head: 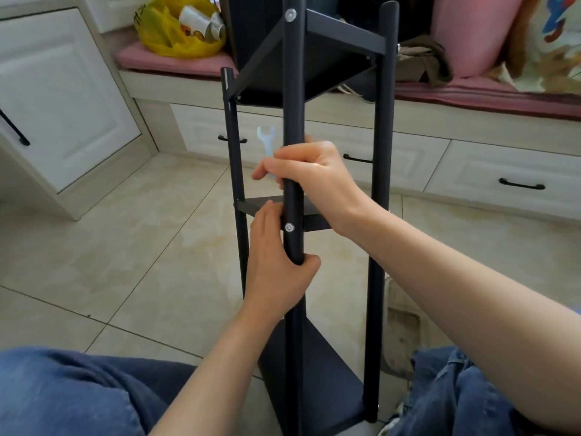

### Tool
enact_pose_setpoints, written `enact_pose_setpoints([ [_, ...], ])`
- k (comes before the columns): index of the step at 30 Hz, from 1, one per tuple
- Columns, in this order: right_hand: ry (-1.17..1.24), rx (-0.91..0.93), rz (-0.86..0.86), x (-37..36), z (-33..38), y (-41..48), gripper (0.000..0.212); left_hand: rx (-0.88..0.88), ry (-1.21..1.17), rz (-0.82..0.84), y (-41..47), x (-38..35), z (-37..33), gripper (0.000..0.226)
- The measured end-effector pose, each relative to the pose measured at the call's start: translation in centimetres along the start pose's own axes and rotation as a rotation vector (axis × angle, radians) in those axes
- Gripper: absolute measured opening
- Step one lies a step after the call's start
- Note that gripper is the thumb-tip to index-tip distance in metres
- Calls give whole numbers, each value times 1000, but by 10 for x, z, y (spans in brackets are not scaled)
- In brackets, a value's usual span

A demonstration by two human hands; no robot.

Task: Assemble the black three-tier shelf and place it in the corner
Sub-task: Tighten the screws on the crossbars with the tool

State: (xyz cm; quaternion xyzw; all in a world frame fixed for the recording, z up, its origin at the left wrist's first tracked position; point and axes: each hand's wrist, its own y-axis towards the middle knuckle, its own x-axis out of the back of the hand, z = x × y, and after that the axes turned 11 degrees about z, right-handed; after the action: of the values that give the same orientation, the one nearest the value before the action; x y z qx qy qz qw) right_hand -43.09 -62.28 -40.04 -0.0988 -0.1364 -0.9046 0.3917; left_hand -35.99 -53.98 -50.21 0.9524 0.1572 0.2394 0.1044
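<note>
Black three-tier shelf [382, 152] is not in a corner yet: it leans between the person's knees over the tiled floor [125, 231], with all three tiers on the poles. Left hand [276, 265] is wrapped round the front pole [294, 89] just below the middle-tier screw [289, 227], its fingers against the middle tier [261, 206]. Right hand [311, 174] is clamped on the same pole higher up, with a small white wrench [265, 141] trapped under its fingers. My read: checking that joint. Risks: the wrench is only pinched against the pole, so any regrip likely drops it on the tile. Both hands are on one pole, so twisting could rack the frame. If a screw is loose, lifting by that pole loads the joint. Can't tell whether the top screw [290, 14] is seated.
</note>
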Motion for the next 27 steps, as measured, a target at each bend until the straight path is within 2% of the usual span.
enact_pose_setpoints([
  [5, -99, -39, 71, 6, 7, -2, 24, -18, -17, -40, 0, -1, 3, 69],
  [8, -175, -46, 13, 12, 4, -8, 21, -55, -27, -48, 0, -1, 8, 64],
  [12, -169, -17, -115, 20, -3, -22, 18, -112, -6, -52, 4, 0, 13, 69],
  [16, -218, -19, -236, 26, -13, -43, 16, -123, 20, -47, 8, 2, 17, 55],
  [21, -248, -162, -248, 19, -40, -75, 17, -137, 27, -37, 10, -1, 16, 46],
  [27, -251, -223, -242, 10, -58, -91, 19, -141, 23, -33, 14, -3, 18, 36],
])
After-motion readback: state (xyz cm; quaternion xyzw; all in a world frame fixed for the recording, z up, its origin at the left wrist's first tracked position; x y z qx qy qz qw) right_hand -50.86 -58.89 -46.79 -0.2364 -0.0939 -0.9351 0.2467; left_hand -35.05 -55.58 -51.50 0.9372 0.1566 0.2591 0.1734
